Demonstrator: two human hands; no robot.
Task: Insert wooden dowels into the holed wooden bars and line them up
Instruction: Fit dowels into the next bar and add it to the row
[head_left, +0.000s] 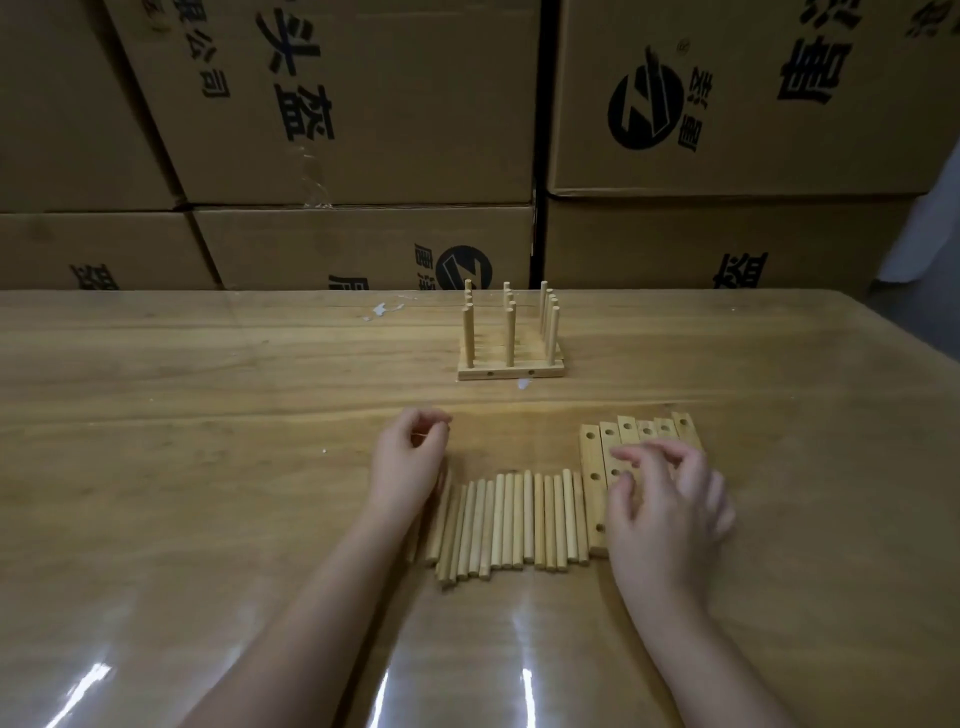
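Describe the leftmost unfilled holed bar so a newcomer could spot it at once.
On the wooden table, find the flat holed bars lying side by side beneath the right hand. The leftmost bar sits right beside the row of loose dowels, and alone shows all three holes uncovered.

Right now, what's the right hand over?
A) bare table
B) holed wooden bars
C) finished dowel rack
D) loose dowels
B: the right hand spreads its fingers above the row of holed wooden bars, just right of the loose dowels.
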